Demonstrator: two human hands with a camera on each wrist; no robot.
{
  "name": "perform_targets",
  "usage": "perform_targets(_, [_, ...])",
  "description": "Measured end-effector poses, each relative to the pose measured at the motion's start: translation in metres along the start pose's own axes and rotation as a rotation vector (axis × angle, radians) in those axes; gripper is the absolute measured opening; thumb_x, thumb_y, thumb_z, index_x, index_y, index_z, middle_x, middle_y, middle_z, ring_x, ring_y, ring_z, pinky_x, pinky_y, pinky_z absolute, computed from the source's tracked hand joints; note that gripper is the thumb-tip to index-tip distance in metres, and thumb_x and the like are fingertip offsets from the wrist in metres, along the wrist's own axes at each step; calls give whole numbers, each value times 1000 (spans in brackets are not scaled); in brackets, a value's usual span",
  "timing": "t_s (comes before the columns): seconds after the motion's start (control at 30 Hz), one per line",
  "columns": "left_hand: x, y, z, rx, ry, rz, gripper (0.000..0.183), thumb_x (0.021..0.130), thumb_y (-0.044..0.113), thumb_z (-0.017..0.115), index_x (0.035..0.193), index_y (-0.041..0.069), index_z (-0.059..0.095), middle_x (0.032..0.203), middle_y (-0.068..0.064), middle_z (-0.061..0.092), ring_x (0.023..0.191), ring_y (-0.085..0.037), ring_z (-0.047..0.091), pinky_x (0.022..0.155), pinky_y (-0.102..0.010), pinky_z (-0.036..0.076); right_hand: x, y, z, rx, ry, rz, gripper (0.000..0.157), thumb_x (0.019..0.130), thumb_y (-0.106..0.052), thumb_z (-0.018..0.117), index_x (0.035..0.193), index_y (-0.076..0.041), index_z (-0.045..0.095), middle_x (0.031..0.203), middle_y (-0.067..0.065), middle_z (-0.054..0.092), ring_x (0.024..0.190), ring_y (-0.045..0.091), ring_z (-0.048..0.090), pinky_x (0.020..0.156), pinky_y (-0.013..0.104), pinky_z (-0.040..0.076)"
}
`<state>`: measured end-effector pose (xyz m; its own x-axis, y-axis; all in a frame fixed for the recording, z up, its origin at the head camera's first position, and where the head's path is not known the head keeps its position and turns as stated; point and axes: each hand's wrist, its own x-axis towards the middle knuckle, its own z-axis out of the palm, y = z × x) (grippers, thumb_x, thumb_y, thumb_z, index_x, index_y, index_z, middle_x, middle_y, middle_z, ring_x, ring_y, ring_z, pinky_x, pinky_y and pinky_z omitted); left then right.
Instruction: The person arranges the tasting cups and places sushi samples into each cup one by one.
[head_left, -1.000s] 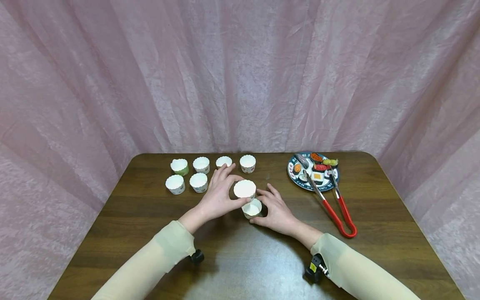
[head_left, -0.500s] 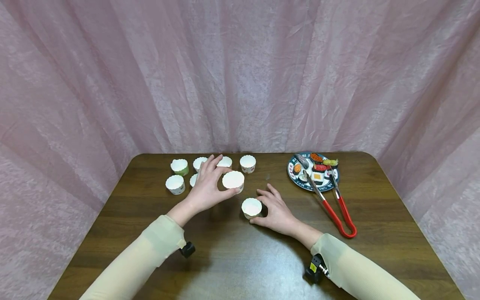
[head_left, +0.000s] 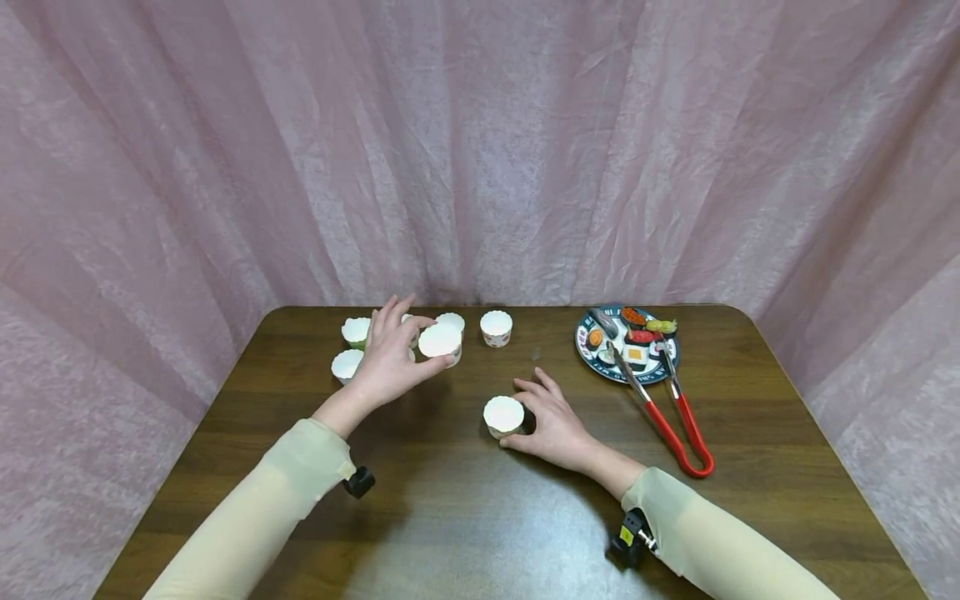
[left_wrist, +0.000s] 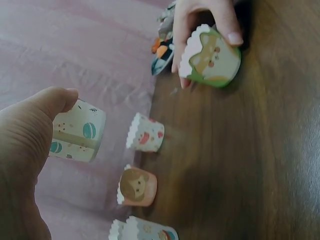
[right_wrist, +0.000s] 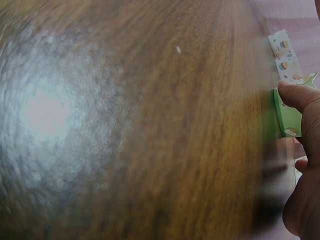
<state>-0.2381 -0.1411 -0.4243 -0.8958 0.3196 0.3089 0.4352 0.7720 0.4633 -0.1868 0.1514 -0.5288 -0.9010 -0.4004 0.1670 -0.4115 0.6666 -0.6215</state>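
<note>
My left hand (head_left: 386,358) pinches a white paper baking cup (head_left: 441,342) between thumb and fingers, held up over the back-left of the table. In the left wrist view this baking cup (left_wrist: 80,131) shows teal macaron prints. My right hand (head_left: 553,425) grips another baking cup (head_left: 503,415) at the middle of the table, thumb in front and fingers behind. From the left wrist, that cup (left_wrist: 212,57) is green with a tan animal face. Part of its green wall (right_wrist: 289,115) also shows in the right wrist view.
Several baking cups stand at the back left, including a strawberry-print cup (head_left: 496,329) and an orange one (left_wrist: 139,187); my left hand partly hides some. At right, a plate (head_left: 581,340) holds sushi pieces, with red-handled tongs (head_left: 660,423) lying across it. A pink curtain (head_left: 480,150) hangs behind.
My left hand has lifted its baking cup away from the green one and carried it leftward and toward the back. The right hand stays put around its cup.
</note>
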Motion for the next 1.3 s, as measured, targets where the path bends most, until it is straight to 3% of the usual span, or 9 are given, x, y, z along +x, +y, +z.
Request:
perform_targets(0.17, [2, -11, 6, 44, -5, -10, 64, 82, 59, 79, 128, 15, 66, 167, -13, 23, 155, -38, 5, 120, -62, -3, -1, 0, 0, 10, -3, 1, 59, 74, -42, 91, 122, -15, 69, 156, 12, 46, 154, 36, 15, 120, 58, 20])
perform_targets(0.53, [6, -33, 34, 177, -88, -47, 68, 81, 70, 73, 130, 22, 65, 169, -12, 15, 156, -34, -6, 119, -60, -12, -1, -1, -1, 7, -7, 2, 59, 75, -42, 91, 123, -15, 69, 156, 12, 46, 154, 35, 15, 120, 58, 20])
perform_targets(0.7, [8, -40, 45, 235, -93, -49, 68, 80, 72, 72, 127, 22, 68, 167, -15, 20, 156, -35, -4, 118, -64, -8, 0, -1, -1, 10, -4, -2, 59, 75, -42, 90, 122, -15, 69, 155, 13, 47, 154, 35, 15, 120, 58, 19])
perform_targets(0.9, [8, -42, 53, 298, -113, -59, 68, 79, 73, 72, 126, 24, 69, 166, -15, 23, 155, -38, 0, 118, -66, -4, 0, 0, -1, 9, -3, -2, 58, 75, -43, 90, 122, -16, 69, 155, 12, 46, 154, 36, 15, 120, 58, 19])
perform_targets(1.3, [5, -41, 56, 321, -121, -59, 72, 80, 72, 72, 130, 21, 69, 165, -17, 25, 154, -42, 5, 118, -68, -2, 0, 1, 0, 9, -5, 2, 57, 75, -42, 90, 121, -16, 69, 156, 11, 46, 154, 36, 15, 120, 57, 19])
